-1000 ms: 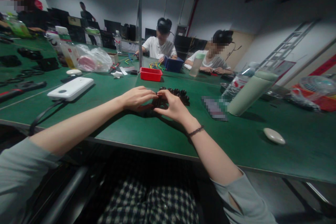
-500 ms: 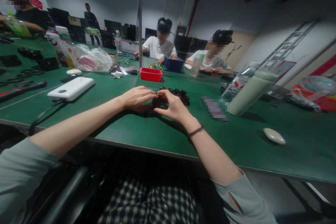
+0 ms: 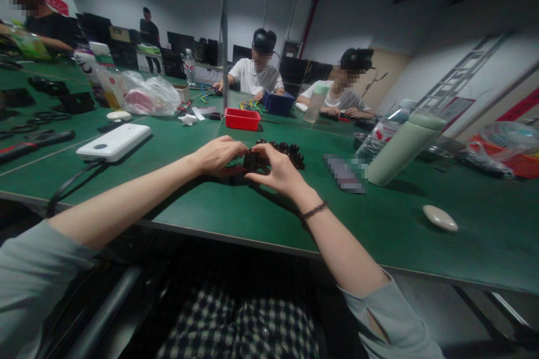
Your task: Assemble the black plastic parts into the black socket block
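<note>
Near the middle of the green table, both my hands meet at a small dark block-like part. My right hand curls round its right side, thumb low and fingertips on top. From the left, my left hand has its fingers bent against the same part, its fingertips partly hidden. Just behind my right hand lies a black piece with several rounded knobs in rows. Whether it joins the part I hold, I cannot tell.
A red tray stands beyond my hands. On the left lie a white power bank with a black cable and pliers. To the right are a phone, a green tumbler and a cream oval object. Two people sit opposite.
My left fingers have drawn back slightly to the left, showing more of the dark part. My right hand has barely moved. A person standing far back has shifted right.
</note>
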Available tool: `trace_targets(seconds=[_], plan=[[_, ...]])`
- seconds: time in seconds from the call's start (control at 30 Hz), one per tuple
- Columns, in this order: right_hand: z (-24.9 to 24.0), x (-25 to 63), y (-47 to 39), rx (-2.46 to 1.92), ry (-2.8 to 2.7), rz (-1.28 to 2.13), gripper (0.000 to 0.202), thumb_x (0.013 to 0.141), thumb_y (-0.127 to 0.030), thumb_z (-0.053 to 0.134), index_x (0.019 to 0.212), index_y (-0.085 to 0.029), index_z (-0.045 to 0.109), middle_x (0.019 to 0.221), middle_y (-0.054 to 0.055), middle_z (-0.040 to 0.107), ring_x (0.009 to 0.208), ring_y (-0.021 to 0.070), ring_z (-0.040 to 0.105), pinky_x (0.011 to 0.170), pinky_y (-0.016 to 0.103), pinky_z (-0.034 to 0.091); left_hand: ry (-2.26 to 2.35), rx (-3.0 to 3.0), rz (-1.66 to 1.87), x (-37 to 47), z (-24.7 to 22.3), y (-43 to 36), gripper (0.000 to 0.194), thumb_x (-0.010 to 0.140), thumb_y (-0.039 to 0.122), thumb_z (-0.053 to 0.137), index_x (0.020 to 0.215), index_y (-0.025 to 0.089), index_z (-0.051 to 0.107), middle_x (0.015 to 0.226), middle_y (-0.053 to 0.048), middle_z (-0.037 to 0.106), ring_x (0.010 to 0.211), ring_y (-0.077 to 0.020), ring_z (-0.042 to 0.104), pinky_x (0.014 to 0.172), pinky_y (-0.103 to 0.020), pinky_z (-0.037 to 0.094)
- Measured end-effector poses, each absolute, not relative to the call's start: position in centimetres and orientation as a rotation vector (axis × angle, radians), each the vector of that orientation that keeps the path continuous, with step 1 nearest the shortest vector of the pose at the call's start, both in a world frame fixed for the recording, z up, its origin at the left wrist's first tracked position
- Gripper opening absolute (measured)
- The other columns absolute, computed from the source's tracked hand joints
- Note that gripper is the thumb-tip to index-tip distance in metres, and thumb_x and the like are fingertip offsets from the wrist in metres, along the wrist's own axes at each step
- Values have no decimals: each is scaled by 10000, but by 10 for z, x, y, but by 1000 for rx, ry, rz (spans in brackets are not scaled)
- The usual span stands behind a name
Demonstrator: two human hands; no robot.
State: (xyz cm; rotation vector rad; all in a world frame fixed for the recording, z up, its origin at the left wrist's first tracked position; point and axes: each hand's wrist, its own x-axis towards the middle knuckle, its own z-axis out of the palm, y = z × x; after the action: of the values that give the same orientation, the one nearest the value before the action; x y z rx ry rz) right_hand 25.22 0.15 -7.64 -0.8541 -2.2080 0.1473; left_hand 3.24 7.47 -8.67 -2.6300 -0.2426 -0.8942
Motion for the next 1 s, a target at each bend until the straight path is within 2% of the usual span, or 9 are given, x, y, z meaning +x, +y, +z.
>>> trace_targets(seconds=[0.17,0.57,0.8,1.0], plan=[[-75,252,0,-834,-2214,131,502,712,-236,794,1135,-188,530,1130,96,660,1062,249,659,931,411,550,-344,-2659,-859,31,-88,74,300,894,416,535,1040,154,521,906,-84,718,764,-191,683,776,-340,504],[-74,251,-1,-797,-2198,168,487,733,-248,776,1158,-208,542,1173,92,656,1079,257,654,936,450,552,-355,-2645,-902,32,-87,77,428,908,377,520,1254,129,472,957,-107,731,837,-213,702,802,-364,487],[-73,251,-1,-793,-2186,137,473,735,-256,783,1142,-201,548,1138,89,663,1054,248,661,910,425,565,-358,-2637,-898,31,-87,77,429,938,434,465,1190,98,548,916,-123,730,806,-217,697,800,-371,493],[-74,252,0,-761,-2189,119,471,740,-212,774,1151,-193,546,1159,92,663,1088,247,651,945,423,550,-466,-2711,-976,32,-84,73,373,949,437,453,1118,128,575,850,-82,724,781,-202,684,785,-357,499]])
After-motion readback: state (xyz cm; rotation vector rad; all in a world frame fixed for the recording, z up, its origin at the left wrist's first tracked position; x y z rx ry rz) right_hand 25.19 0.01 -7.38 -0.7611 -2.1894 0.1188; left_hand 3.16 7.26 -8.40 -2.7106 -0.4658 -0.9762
